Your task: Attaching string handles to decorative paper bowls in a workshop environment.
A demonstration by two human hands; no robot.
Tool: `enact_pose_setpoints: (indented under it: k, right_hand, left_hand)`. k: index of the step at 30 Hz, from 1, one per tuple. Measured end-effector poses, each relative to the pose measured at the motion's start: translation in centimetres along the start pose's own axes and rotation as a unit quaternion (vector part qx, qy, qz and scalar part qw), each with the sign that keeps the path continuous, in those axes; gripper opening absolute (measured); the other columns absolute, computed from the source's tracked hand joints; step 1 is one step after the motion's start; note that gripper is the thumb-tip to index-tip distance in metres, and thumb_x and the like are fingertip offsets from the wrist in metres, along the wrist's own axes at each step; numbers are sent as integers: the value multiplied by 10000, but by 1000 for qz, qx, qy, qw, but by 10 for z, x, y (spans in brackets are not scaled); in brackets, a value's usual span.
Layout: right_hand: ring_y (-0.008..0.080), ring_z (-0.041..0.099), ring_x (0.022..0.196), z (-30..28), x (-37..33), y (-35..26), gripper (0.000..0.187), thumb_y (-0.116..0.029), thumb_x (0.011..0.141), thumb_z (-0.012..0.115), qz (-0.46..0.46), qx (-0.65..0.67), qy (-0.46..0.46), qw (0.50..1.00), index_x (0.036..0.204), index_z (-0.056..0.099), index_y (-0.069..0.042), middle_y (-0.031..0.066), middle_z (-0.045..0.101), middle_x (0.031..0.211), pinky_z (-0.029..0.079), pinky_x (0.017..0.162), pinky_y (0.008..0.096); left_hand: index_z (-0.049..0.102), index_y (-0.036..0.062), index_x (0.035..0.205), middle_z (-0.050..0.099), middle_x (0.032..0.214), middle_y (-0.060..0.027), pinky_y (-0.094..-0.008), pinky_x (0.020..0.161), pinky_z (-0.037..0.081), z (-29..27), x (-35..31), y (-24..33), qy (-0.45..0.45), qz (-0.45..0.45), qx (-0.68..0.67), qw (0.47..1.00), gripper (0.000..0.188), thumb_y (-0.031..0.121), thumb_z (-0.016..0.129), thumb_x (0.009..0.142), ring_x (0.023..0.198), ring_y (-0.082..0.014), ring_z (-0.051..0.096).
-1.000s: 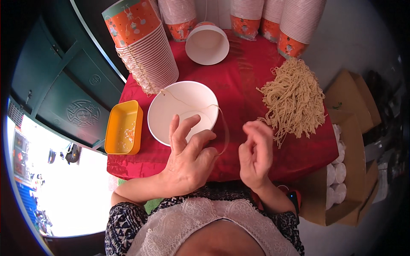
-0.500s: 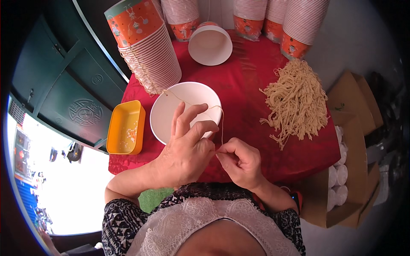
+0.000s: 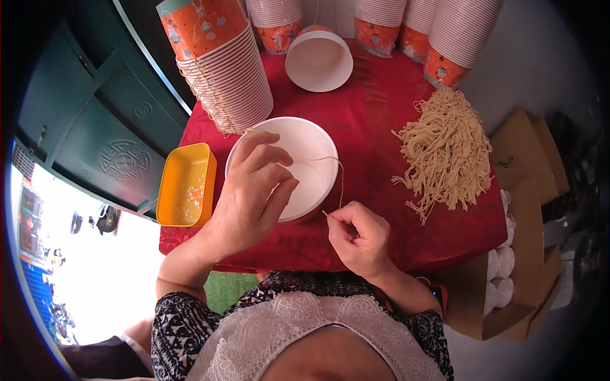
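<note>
A white paper bucket (image 3: 311, 143) stands on the red tablecloth in front of me, its mouth up. Over its left side my left hand (image 3: 251, 190) hovers, fingers bent and apart, with nothing visible in them. Just beyond the bucket's near right rim, my right hand (image 3: 361, 240) pinches a thin beige string (image 3: 342, 181) between thumb and forefinger. A short end pokes out past the fingertips. From there the string runs up over the bucket's right rim and across its mouth; its other end is hidden behind my left hand.
At left stand a yellow tub (image 3: 162, 203) with small pale and orange bits and a tall bucket stack (image 3: 232, 82) with strings down its side. A pile of beige strings (image 3: 448, 149) lies right. Behind are a tipped bucket (image 3: 321, 60) and more stacks; an open carton (image 3: 527, 254) stands right.
My left hand has drawn away from my right fingertips, moving left and up over the bucket, and its fingers have spread. My right hand keeps its pinch on the string, shifting slightly right.
</note>
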State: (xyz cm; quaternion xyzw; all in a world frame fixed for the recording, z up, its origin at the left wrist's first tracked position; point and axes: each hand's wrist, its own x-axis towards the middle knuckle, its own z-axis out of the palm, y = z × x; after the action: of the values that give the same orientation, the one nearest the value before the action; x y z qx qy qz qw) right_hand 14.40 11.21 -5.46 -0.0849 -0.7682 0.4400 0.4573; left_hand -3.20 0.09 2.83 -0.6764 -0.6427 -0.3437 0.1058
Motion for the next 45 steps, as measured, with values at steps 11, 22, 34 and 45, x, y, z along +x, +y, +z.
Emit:
enact_pose_setpoints:
  k: [11, 22, 34, 45]
  right_hand:
    - [150, 544, 487, 10, 5, 5, 183, 103, 768, 697, -20, -34, 1, 999, 796, 571, -27, 53, 539, 632, 413, 446, 293]
    - [102, 537, 529, 16, 10, 8, 142, 94, 807, 689, -20, -27, 9, 999, 803, 588, -6, 48, 580, 667, 406, 471, 261]
    - [286, 674, 667, -6, 12, 0, 149, 15, 802, 733, -1, -122, -68, 990, 909, 636, -24, 116, 643, 809, 534, 565, 378]
    - [310, 675, 681, 0, 16, 2, 124, 16, 814, 714, -6, -85, -87, 993, 912, 649, -22, 128, 649, 813, 529, 564, 393]
  left_hand:
    - [704, -7, 1069, 685, 1061, -161, -434, 969, 489, -3, 3, -9, -184, -68, -92, 976, 266, -25, 687, 804, 1135, -346, 594]
    - [711, -5, 1001, 695, 952, -169, -443, 918, 479, 9, 17, -15, -235, -31, -169, 957, 187, 38, 677, 822, 1010, -354, 615]
    - [633, -38, 832, 657, 776, -206, -433, 674, 492, -3, 15, -2, -178, -125, -162, 963, 73, 33, 622, 821, 736, -391, 642]
    - [607, -2, 763, 701, 937, -58, -228, 650, 463, 9, 0, 4, -119, -220, -425, 870, 113, -31, 622, 870, 758, -72, 585]
